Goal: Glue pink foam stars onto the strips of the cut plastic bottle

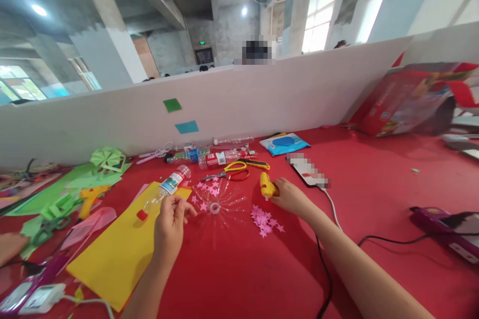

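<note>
My right hand (290, 197) grips a small yellow hot glue gun (266, 186), its nozzle tilted down over the red table. Just below the nozzle lies a heap of pink paper stars (263, 220). Between my hands rests a clear plastic bottle top cut into spread strips (214, 208), its neck ring in the middle. More pink stars (204, 206) lie at its left side. Beside those strips hovers my left hand (170, 224), its fingers loosely bent and apart, with nothing visible in them. A clear bottle with a red cap (172, 182) lies behind it on yellow paper.
Yellow-and-red-handled pliers (226, 173), a yellow cutter (256, 164) and plastic bottles (217, 159) lie toward the white partition (232, 104). A phone (305, 169), wipes pack (285, 143), yellow sheet (116, 254), green paper pieces (107, 159) and cables surround the hands. Another person's hand (13, 246) shows far left.
</note>
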The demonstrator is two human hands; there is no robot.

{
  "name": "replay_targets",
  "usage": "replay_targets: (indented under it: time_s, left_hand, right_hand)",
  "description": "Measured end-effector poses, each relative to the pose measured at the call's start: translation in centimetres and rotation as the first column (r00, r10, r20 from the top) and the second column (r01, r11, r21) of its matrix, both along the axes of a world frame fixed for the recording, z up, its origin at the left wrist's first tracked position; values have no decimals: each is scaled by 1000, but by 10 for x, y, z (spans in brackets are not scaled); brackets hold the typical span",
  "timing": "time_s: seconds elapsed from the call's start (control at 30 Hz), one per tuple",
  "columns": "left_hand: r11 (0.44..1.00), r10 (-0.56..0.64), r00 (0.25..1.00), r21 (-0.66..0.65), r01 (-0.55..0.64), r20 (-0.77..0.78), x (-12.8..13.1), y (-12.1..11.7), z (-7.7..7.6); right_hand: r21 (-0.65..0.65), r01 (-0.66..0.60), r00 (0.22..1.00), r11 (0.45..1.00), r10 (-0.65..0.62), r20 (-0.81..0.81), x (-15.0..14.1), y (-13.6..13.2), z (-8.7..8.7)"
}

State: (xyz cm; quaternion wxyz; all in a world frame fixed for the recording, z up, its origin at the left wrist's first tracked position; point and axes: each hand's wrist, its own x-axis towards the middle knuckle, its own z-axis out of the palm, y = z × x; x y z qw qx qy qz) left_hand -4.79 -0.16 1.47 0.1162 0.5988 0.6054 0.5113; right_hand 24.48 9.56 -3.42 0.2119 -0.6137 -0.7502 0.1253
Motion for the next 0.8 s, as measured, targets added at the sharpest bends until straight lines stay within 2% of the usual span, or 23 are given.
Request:
replay_targets:
  time_s: [0.07,0.23,0.33,0.43,0.6,0.67,0.73,0.8]
  left_hand:
    - [999,37,999,-37,-37,19,-9,5,-3]
    - [985,144,968,-128,-119,205,-31,29,-22]
    - [986,108,971,-145,-78,213,-39,43,-34]
    - [977,-17,979,-205,59,203,-37,49,-43]
    - [966,-115,978,-211,152,176,-26,44,-52]
    - [970,-131,982,-185,155,135,-21,40,-52]
    - [977,-129,990,-165,138,66,-15,37,-50]
    - [979,-126,992,-159,125,3,-8,33,-46]
  right_hand:
    - [-25,-16,999,1000,18,44,0,0,-3]
    - [-18,-20,994,1000,21,104,0,0,-3]
    - [69,-22,995,997,15,95,-3,-5,7]
    - [167,-96,995,981,89,46,-16,-15,25]
    - [278,-307,947,910,320,-4,-59,-50,50]
    - [388,-403,889,829,456,-52,-77,-64,53]
    - [445,-432,857,785,511,-71,-91,-72,54]
    - [481,-418,856,771,512,-76,-102,-75,53]
